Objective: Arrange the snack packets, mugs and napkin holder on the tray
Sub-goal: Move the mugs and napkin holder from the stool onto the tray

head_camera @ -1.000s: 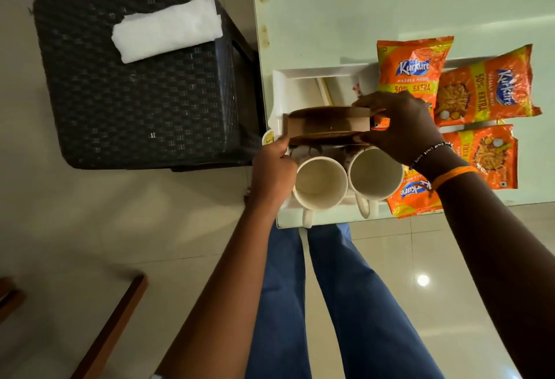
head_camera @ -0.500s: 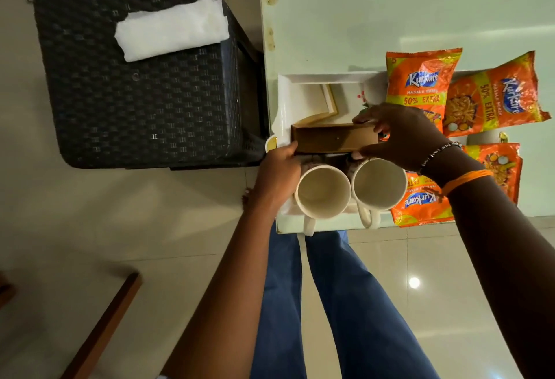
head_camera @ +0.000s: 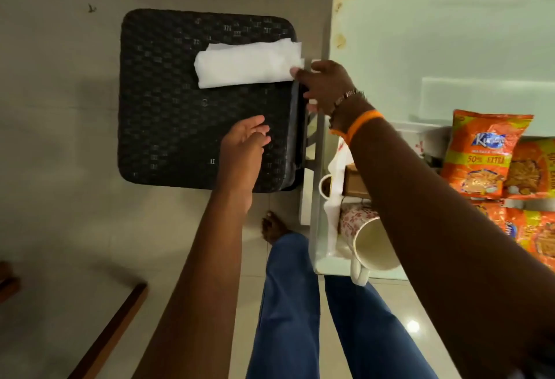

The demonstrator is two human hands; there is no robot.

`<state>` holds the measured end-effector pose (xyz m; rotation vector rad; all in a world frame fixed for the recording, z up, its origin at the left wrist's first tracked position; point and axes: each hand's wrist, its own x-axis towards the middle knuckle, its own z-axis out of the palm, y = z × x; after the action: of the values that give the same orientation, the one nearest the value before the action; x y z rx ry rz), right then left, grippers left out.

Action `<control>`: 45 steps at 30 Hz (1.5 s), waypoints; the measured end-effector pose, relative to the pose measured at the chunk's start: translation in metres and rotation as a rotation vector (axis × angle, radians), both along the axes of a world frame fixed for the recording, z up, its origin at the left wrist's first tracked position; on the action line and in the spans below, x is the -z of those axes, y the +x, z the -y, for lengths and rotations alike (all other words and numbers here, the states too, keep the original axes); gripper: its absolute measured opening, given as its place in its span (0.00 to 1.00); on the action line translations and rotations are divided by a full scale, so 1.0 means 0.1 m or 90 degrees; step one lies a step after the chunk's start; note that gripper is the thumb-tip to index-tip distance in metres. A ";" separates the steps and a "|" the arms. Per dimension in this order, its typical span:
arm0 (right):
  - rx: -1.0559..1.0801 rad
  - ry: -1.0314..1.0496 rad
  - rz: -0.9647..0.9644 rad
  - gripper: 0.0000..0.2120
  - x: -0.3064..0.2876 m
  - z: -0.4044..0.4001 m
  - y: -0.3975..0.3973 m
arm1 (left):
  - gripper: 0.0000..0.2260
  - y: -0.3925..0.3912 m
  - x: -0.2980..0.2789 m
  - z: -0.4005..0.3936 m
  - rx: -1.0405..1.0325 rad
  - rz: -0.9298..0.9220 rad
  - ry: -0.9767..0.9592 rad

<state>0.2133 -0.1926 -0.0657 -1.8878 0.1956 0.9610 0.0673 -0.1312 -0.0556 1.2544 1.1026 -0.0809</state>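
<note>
A white stack of napkins lies on a black wicker stool left of the table. My right hand reaches across and its fingertips pinch the stack's right end. My left hand hovers open over the stool, below the napkins. On the white tray at the table's left edge stand a patterned mug and the brown napkin holder, both partly hidden by my right forearm. Orange snack packets lie on the tray's right part.
The pale table stretches behind the tray. A dark wooden chair leg crosses the floor at lower left. My legs in blue trousers and a bare foot stand between stool and table.
Both hands have let go of the brown napkin holder, which now stands on the tray, and moved left to the stool. The view has swung left with them.
</note>
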 end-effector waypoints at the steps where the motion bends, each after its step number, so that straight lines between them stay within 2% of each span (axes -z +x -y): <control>1: 0.013 -0.027 -0.009 0.19 0.03 -0.10 0.06 | 0.15 -0.02 0.01 -0.04 0.000 0.003 -0.006; 4: 0.023 -0.091 -0.041 0.30 0.09 -0.29 0.16 | 0.14 -0.05 0.02 -0.09 -0.013 0.001 -0.023; 5: 0.022 -0.095 -0.045 0.27 0.05 -0.30 0.16 | 0.13 -0.05 0.01 -0.09 -0.018 -0.003 -0.033; 7: 0.053 -0.035 -0.048 0.10 -0.03 -0.24 0.10 | 0.14 -0.05 0.01 -0.06 -0.036 -0.004 -0.075; 8: 0.088 0.012 -0.068 0.06 -0.07 -0.16 0.06 | 0.15 -0.05 0.01 -0.04 -0.061 0.004 -0.110; 10: 0.156 0.110 -0.097 0.10 -0.19 0.10 -0.02 | 0.16 -0.05 -0.01 -0.01 -0.142 0.045 -0.196; 12: 0.162 0.142 -0.088 0.08 -0.29 0.43 -0.09 | 0.19 -0.07 -0.03 0.02 -0.214 0.096 -0.284; 14: 0.138 0.138 -0.078 0.12 -0.40 0.79 -0.15 | 0.21 -0.08 -0.04 0.07 -0.203 0.129 -0.314; 17: 0.068 0.109 -0.040 0.16 -0.51 1.37 -0.19 | 0.18 -0.05 -0.06 0.25 -0.047 0.128 -0.259; 20: -0.032 0.063 0.022 0.16 -0.55 1.86 -0.22 | 0.13 0.01 -0.09 0.54 0.083 0.100 -0.208; 24: -0.093 0.006 0.103 0.15 -0.54 2.30 -0.30 | 0.14 0.05 -0.04 0.95 0.225 0.005 -0.036; 27: -0.126 -0.046 0.189 0.12 -0.47 2.50 -0.37 | 0.12 0.03 0.01 1.16 0.279 -0.018 0.067; 31: -0.106 -0.080 0.265 0.11 -0.33 2.61 -0.47 | 0.13 0.01 0.09 1.30 0.300 -0.008 0.144; 36: -0.082 -0.078 0.245 0.14 -0.22 2.69 -0.55 | 0.16 0.01 0.13 1.37 0.245 -0.028 0.153; 40: -0.018 -0.088 0.238 0.14 -0.23 2.88 -0.55 | 0.17 0.04 -0.02 1.45 0.203 -0.020 0.219; 45: 0.045 -0.215 0.284 0.12 -0.27 3.32 -0.54 | 0.13 0.17 -0.34 1.78 0.223 0.057 0.332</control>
<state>0.1588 -0.5242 -0.0388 -2.3364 0.1628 0.4571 0.0846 -0.3089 -0.0221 1.8949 0.8396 0.0003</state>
